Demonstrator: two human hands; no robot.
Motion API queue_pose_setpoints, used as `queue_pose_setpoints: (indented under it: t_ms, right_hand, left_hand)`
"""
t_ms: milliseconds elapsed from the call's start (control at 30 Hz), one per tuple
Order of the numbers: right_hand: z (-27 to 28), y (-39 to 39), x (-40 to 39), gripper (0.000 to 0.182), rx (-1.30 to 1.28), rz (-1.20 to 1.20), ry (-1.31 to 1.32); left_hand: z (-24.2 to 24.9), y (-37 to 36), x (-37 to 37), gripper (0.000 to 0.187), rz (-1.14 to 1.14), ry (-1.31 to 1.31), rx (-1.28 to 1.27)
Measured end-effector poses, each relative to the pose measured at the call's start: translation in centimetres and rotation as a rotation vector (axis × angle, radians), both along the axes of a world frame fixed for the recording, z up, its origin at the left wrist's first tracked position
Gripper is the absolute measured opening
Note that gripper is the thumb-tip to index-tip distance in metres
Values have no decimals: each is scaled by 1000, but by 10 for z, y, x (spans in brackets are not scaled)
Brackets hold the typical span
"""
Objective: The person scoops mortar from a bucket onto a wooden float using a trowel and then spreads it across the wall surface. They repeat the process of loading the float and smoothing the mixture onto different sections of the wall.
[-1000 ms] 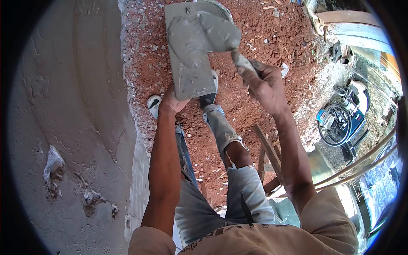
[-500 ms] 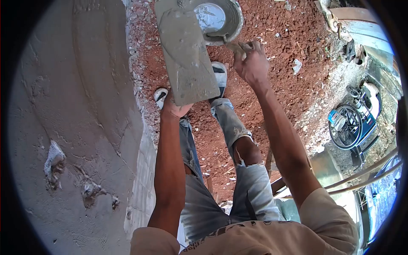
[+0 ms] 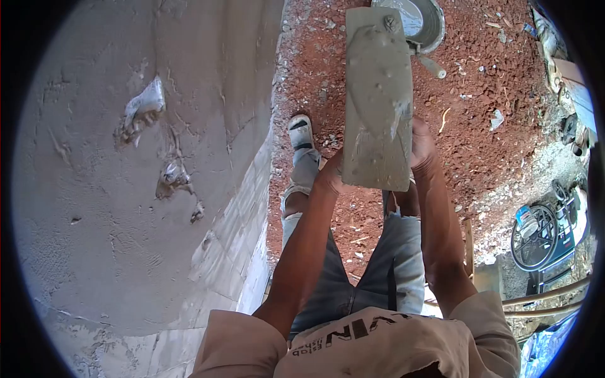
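Observation:
A long rectangular plastering float [image 3: 378, 94], its face coated in wet grey mortar, is held up in front of me between both hands. My left hand [image 3: 334, 171] grips it at the lower left edge, fingers hidden behind the board. On the opposite edge my right hand [image 3: 422, 145] is closed on the float, its fingers partly out of sight. Beyond the float's far end stands a mortar-smeared bucket [image 3: 436, 31] with pale liquid in it. A tool with a light handle [image 3: 433, 67] rests at the bucket's rim.
Wet grey plaster covers the wall [image 3: 113, 239] on my left, with bare blocks [image 3: 224, 246] low down and whitish lumps [image 3: 146, 104] sticking out. Reddish rubble ground [image 3: 485, 120] lies underfoot. At right are a wheelchair [image 3: 535, 236] and hoses [image 3: 548, 299].
My right hand has let go of the tool handle at the bucket and taken the float's right edge. The view has shifted left, showing more wall.

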State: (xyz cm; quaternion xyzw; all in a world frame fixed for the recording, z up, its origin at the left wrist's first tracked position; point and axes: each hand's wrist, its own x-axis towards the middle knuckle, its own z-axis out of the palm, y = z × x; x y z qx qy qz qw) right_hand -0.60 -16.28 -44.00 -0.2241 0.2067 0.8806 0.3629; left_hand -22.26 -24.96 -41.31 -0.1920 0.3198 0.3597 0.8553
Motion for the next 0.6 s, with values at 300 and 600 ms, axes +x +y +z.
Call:
queue_pose_setpoints:
  t_ms: [300, 600]
  right_hand:
    - [47, -53, -110, 45, 143, -176, 61]
    - [44, -113, -262, 42, 166, -115, -328]
  left_hand:
    - [42, -64, -106, 72, -195, 61, 74]
    - [48, -220, -277, 49, -861, 1353, 187]
